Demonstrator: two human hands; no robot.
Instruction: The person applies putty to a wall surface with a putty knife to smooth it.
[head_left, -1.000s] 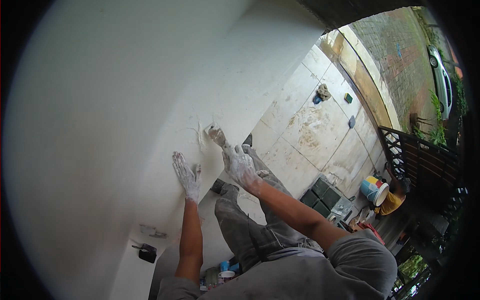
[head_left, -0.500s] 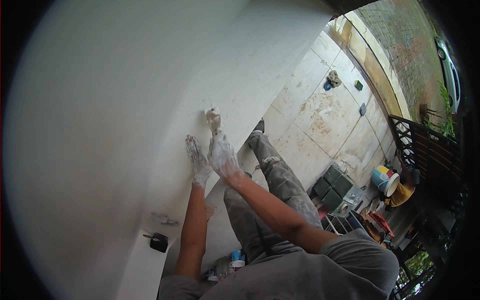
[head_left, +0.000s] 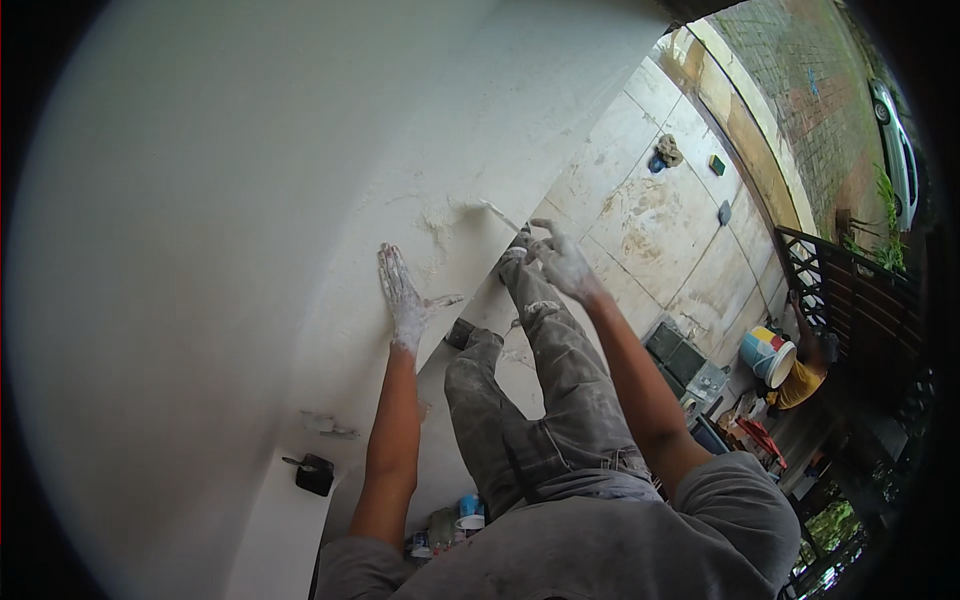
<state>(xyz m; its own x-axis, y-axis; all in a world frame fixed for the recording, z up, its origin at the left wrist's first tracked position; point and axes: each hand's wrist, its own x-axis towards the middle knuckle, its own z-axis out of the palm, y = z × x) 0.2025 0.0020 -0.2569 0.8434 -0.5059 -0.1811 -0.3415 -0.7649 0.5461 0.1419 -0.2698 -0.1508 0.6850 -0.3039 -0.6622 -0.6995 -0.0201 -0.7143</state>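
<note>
My right hand [head_left: 562,262], coated in white powder or paste, grips a putty knife. Its thin blade [head_left: 497,213] appears nearly edge-on and points left toward the white wall [head_left: 300,200]; most of the handle is hidden in my fingers. My left hand [head_left: 405,305] is just as white, its fingers stretched up and its thumb spread out to the right. It lies at the wall, though I cannot tell whether the palm touches. Between the hands and slightly above them, a rough patch of white filler [head_left: 436,232] stands out on the smooth surface.
A black tray [head_left: 315,475] sits on a ledge at lower left, near flat metal scrapers [head_left: 330,425]. Pots [head_left: 470,512] stand by my waist. On the stained tiles lie a rag [head_left: 668,150] and a sponge [head_left: 716,165]. Another person [head_left: 803,385] is beside a bucket [head_left: 768,357] at right.
My right hand has swung right, away from my left hand, carrying the putty knife off the wall patch. My left hand has shifted slightly up, its thumb now spread.
</note>
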